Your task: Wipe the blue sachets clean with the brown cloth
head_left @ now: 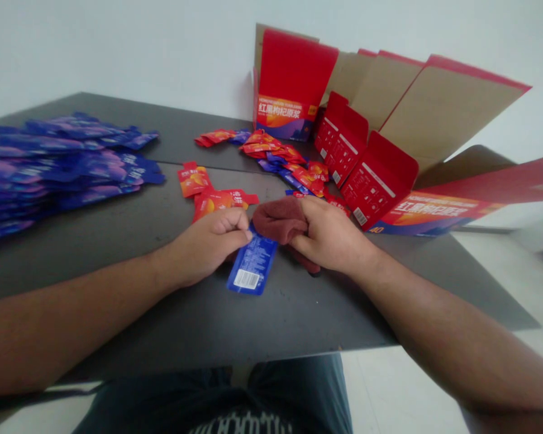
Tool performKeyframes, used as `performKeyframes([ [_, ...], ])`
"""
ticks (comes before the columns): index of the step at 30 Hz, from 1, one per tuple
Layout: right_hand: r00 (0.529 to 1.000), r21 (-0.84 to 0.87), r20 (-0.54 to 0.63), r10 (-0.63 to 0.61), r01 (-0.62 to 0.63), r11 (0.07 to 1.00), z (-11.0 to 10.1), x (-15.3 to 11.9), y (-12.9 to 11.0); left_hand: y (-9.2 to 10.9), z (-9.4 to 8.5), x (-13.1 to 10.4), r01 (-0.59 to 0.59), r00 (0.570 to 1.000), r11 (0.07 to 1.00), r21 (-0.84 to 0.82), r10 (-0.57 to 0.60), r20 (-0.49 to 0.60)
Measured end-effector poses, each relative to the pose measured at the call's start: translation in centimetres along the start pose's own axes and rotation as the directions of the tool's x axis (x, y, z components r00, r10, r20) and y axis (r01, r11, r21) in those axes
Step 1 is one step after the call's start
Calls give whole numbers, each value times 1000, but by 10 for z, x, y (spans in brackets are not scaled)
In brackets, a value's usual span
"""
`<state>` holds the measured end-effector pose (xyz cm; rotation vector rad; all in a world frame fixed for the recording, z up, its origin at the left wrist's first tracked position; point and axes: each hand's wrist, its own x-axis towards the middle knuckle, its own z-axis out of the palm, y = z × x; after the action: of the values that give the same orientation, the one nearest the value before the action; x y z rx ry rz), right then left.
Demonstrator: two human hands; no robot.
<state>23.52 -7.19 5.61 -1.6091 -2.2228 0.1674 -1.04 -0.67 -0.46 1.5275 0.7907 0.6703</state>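
Between my hands a blue pouch point(252, 265) with a white barcode hangs at a slant, its barcode end toward me. My left hand point(212, 244) pinches the pouch near its upper end. In my right hand point(332, 232) is a bunched brown cloth point(280, 220), which covers the pouch's top corner. Just beyond my left hand lie red pouches point(217, 202) on the dark table point(289, 319).
A large pile of blue pouches point(72, 163) spreads over the left. Mixed red and blue pouches point(280, 157) lie behind my hands. Open red cartons point(294, 78) and smaller red boxes point(373, 178) stand at the back right.
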Motion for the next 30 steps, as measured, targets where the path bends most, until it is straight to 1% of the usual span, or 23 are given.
performKeyframes([
  [2,1000,-11,12,-20,20,1000,0,0,0,0,0,0,0,1000,1000,10,0,-4],
  [6,1000,-3,-7,17,-17,1000,1,1,1,0,0,0,-2,1000,1000,4,2,-15],
  [10,1000,-35,20,-21,21,999,1,0,1,0,0,0,6,1000,1000,12,-6,-21],
  [15,1000,-22,-7,16,-16,1000,1,0,1,0,0,0,21,999,1000,-1,-21,-29],
  [19,999,-28,17,-31,31,999,1,0,1,-1,0,0,14,999,1000,19,-13,-35],
  [24,1000,-37,-17,16,-17,999,1,-1,1,-1,0,0,0,1000,1000,9,0,-23],
  [28,998,-31,34,-46,47,998,2,-1,0,0,0,0,19,1000,1000,7,-19,-7],
  [30,1000,-43,22,-14,15,999,2,-1,0,0,0,0,15,1000,1000,2,-15,-14],
])
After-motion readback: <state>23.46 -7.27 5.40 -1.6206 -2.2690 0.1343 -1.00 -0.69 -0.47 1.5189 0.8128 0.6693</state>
